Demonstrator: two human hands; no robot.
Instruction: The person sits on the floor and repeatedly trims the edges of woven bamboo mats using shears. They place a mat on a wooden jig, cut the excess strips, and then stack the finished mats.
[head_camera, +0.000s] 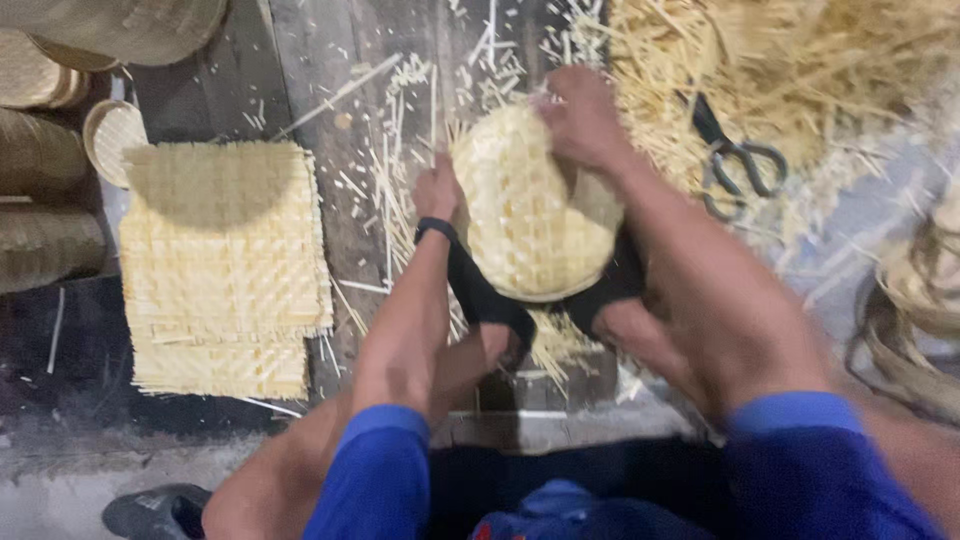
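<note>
Bamboo weave, half-shaped into a round basket (530, 205), sits braced between the feet. Left hand (437, 190) pinches its rim, right hand (580, 120) clamps the top edge — best pressed evenly, so strips don't spring loose.

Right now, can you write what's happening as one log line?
left hand: grips woven basket edge | right hand: presses basket's top rim | scissors: lying on straw | flat woven mats: stacked left
</note>
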